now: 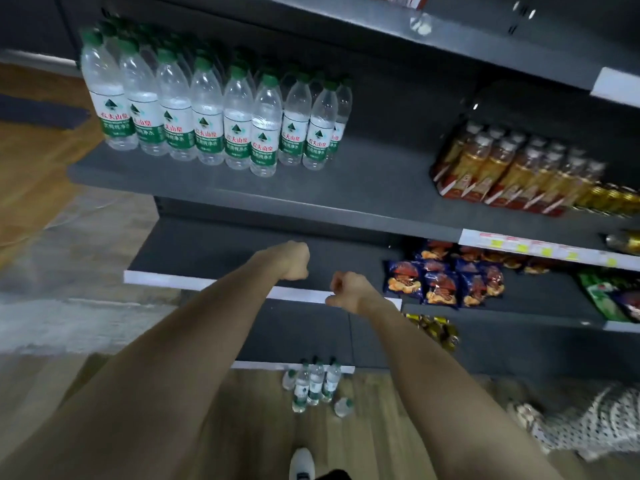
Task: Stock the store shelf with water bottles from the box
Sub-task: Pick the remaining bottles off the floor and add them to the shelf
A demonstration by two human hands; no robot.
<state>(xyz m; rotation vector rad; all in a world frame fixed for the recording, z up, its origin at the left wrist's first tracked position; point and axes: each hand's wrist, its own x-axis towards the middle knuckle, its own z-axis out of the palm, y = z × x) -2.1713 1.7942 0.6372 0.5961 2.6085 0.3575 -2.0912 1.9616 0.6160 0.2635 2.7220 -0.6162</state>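
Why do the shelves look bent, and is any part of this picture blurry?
Head view: the wide-angle lens bows the shelf edge; the water bottles on the shelf are fairly sharp, the yellow drink bottles at right smear, and the lighting is dim.

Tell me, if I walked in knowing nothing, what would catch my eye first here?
Probably the block of green-capped water bottles standing upright at the left end of the dark shelf. Next, the two bare arms reaching forward below it, the left hand and right hand both curled and holding nothing. A few more bottles on the floor stand and lie at the foot of the shelving.
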